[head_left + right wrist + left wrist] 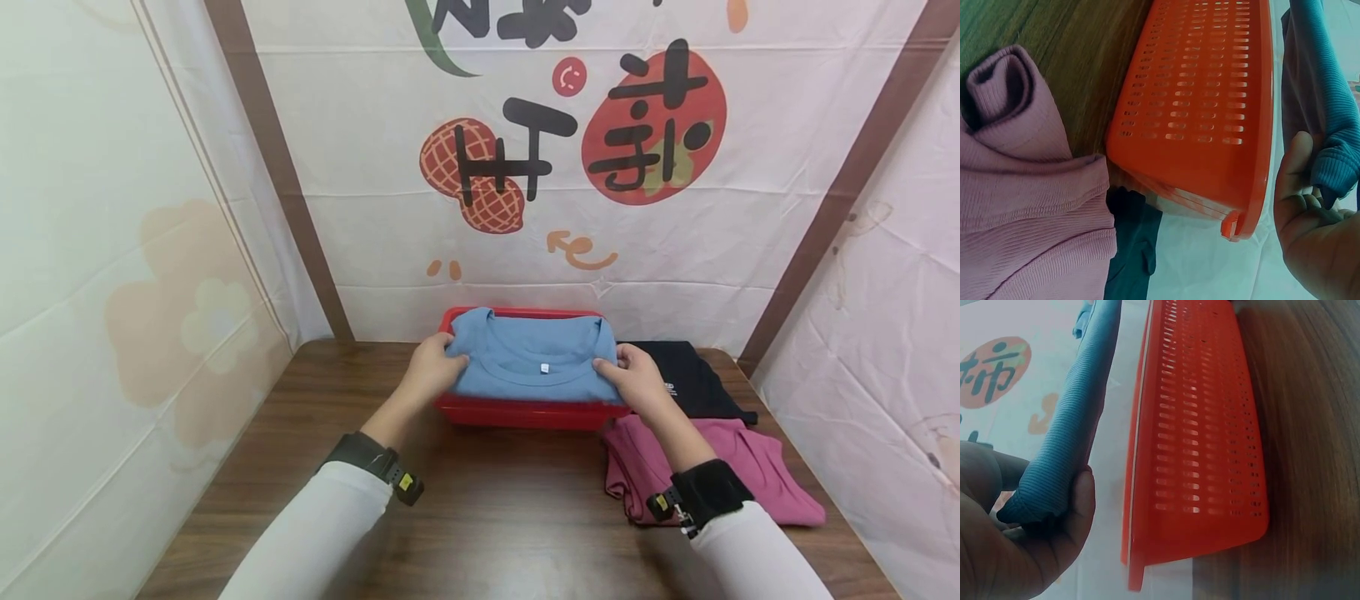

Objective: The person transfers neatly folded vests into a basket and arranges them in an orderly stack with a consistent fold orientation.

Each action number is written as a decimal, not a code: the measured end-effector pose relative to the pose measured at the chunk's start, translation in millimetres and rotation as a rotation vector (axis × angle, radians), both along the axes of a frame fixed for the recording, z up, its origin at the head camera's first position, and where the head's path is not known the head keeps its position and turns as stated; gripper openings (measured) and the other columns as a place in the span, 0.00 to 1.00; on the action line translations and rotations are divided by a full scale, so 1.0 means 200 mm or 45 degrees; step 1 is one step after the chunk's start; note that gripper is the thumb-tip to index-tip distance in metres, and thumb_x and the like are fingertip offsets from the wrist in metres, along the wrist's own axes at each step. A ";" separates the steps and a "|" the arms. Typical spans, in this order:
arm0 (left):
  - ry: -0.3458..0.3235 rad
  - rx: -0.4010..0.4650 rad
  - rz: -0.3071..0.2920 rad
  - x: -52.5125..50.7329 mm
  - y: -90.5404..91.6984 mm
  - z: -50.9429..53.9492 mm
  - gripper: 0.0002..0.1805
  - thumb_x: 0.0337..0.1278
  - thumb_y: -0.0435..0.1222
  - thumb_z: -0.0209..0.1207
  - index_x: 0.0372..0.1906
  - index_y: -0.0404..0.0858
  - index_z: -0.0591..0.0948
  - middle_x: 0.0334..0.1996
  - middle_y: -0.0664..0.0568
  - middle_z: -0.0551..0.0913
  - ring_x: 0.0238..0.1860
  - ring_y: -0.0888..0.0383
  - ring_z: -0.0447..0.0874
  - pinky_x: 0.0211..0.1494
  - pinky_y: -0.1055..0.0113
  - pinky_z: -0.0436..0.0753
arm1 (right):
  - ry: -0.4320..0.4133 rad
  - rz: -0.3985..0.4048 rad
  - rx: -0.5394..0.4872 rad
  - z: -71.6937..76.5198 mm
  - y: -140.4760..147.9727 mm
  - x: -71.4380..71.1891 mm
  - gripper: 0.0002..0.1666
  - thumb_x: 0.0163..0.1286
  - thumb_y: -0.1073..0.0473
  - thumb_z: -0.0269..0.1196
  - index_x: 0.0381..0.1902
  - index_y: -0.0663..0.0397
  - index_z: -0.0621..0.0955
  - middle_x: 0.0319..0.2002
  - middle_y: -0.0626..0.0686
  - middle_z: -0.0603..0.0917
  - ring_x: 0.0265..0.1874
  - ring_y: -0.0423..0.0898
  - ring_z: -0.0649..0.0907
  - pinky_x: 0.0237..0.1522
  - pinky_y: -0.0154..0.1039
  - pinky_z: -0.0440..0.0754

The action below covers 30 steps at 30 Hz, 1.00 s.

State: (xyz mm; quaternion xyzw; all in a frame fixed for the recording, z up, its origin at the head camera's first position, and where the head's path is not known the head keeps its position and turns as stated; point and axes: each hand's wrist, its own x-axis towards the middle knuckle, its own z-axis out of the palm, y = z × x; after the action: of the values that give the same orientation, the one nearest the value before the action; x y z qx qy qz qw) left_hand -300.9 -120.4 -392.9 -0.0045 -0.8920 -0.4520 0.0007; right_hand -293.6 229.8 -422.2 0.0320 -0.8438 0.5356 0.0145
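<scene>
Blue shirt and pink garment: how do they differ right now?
The blue shirt is held up by the left hand and right hand above the red basket, while the pink garment lies on the table.

The blue shirt shows its neckline and a small white label; no label can be made out on the pink garment.

Both are folded and look finely ribbed in the wrist views.
</scene>
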 end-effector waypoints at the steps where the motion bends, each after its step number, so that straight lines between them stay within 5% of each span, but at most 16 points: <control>1: 0.005 -0.001 -0.002 0.00 0.00 0.00 0.28 0.69 0.38 0.61 0.68 0.32 0.72 0.62 0.40 0.77 0.61 0.44 0.76 0.66 0.47 0.78 | -0.003 -0.001 0.007 0.00 0.00 -0.01 0.27 0.73 0.46 0.64 0.56 0.63 0.76 0.38 0.55 0.87 0.32 0.40 0.84 0.36 0.36 0.83; 9: 0.014 -0.015 -0.002 -0.06 0.01 -0.01 0.28 0.69 0.37 0.61 0.69 0.31 0.71 0.63 0.39 0.76 0.62 0.43 0.76 0.66 0.47 0.78 | 0.006 -0.003 0.042 -0.01 0.00 -0.04 0.27 0.74 0.46 0.64 0.55 0.65 0.77 0.41 0.58 0.86 0.34 0.40 0.83 0.36 0.35 0.82; 22: -0.026 -0.007 0.022 -0.14 0.01 -0.04 0.31 0.69 0.36 0.61 0.72 0.31 0.68 0.67 0.38 0.74 0.66 0.43 0.73 0.69 0.47 0.75 | 0.040 -0.018 0.131 -0.01 -0.02 -0.10 0.22 0.73 0.48 0.64 0.48 0.63 0.78 0.32 0.54 0.81 0.30 0.44 0.80 0.34 0.38 0.80; 30: -0.018 -0.009 0.021 -0.16 0.02 -0.03 0.31 0.68 0.35 0.61 0.72 0.29 0.68 0.67 0.37 0.74 0.67 0.42 0.73 0.69 0.46 0.74 | -0.001 0.005 0.080 -0.02 -0.01 -0.13 0.23 0.74 0.48 0.64 0.50 0.64 0.76 0.36 0.59 0.83 0.29 0.46 0.84 0.33 0.41 0.86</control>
State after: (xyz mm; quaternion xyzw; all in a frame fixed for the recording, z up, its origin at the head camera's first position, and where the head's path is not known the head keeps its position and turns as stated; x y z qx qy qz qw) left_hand -333.7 -116.2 -399.8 0.0062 -0.8935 -0.4489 -0.0020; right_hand -319.3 227.0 -427.1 0.0341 -0.8601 0.5088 0.0121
